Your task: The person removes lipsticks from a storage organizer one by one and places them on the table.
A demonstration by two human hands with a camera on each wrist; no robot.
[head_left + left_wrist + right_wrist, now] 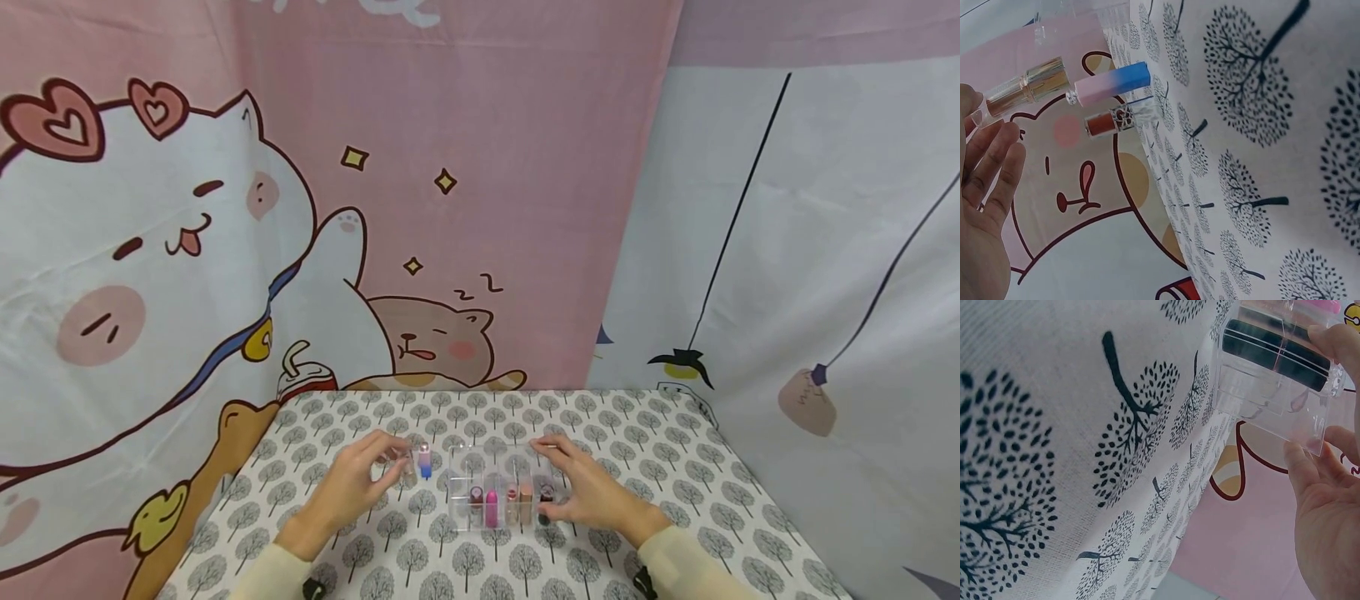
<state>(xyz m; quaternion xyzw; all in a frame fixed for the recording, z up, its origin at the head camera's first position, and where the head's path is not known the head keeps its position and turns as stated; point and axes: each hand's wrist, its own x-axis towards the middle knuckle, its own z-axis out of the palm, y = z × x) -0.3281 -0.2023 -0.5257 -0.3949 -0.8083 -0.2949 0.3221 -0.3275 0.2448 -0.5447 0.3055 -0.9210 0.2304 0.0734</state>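
My left hand [356,475] pinches the end of a clear and gold lip gloss tube [1029,84], holding it upright over the cloth. Just beyond it a pink-to-blue lip gloss tube [425,460] stands on the table. A small clear tube with reddish-brown contents [1100,124] shows beside that one in the left wrist view. My right hand [588,492] grips the right end of a clear plastic organizer [461,521], with the thumb near the front and fingers at the back corner. Inside its front row stand several lipsticks, including a bright pink one [491,508] and a black one [1275,353].
A white tablecloth [468,562] printed with grey trees covers the table. Behind the table hangs a pink curtain [517,208] with cartoon animals, and a pale curtain [750,250] hangs at the right.
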